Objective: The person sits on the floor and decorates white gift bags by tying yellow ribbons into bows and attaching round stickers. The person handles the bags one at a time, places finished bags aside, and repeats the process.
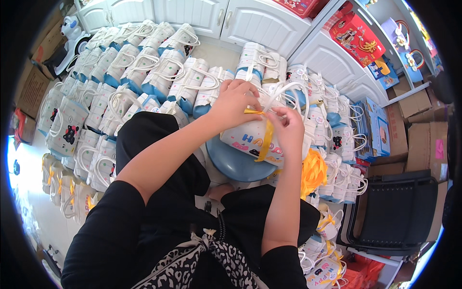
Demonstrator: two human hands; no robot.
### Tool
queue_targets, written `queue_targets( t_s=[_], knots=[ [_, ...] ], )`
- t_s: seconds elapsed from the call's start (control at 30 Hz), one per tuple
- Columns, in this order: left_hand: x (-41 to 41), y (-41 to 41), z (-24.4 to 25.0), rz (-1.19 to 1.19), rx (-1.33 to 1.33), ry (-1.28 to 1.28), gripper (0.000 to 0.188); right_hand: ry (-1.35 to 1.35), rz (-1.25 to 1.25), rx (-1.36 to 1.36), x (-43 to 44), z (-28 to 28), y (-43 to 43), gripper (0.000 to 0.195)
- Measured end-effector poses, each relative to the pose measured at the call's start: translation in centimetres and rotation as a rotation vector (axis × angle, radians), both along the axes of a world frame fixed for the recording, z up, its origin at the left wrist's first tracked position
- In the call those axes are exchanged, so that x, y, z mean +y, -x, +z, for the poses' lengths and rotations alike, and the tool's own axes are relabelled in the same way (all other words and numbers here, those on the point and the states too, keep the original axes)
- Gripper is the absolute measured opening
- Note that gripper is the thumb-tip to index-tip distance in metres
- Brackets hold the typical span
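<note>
A white gift bag with printed letters and cartoon animals leans on a round blue stool between my knees. At the bag's top edge, my left hand pinches a yellow satin ribbon, whose tail hangs down the bag's front. My right hand is beside it, thumb and fingertips together at the ribbon where it meets the handles. White rope handles loop up just behind both hands. My fingers partly hide how the ribbon is looped or tied.
A bundle of yellow ribbons lies right of the stool. Rows of white bags with blue bases cover the floor ahead and to the left. A black folding chair, cardboard boxes and flat blue boxes stand on the right. White cabinets line the back.
</note>
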State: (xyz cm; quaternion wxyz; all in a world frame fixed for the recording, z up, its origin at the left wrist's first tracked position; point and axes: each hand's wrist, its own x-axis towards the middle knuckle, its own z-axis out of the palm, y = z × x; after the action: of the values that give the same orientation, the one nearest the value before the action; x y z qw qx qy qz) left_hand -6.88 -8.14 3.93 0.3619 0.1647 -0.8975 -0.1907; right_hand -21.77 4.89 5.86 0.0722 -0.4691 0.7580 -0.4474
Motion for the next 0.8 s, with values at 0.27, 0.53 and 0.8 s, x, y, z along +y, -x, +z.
queue_targets(
  t_s=[0.27,0.53,0.8],
  knots=[
    [-0.8,-0.1,0.9,0.033,-0.042,0.1,0.011,0.075,-0.044,0.155,1.5,-2.6,0.1,0.013],
    [0.2,-1.3,2.0,0.085,-0.155,0.221,0.023,-0.11,0.048,-0.763,3.3,0.3,-1.5,0.019],
    [-0.6,-3.4,3.3,0.036,-0.353,-0.679,0.049,0.224,0.074,-1.077,4.0,-1.8,-3.1,0.02]
  ],
)
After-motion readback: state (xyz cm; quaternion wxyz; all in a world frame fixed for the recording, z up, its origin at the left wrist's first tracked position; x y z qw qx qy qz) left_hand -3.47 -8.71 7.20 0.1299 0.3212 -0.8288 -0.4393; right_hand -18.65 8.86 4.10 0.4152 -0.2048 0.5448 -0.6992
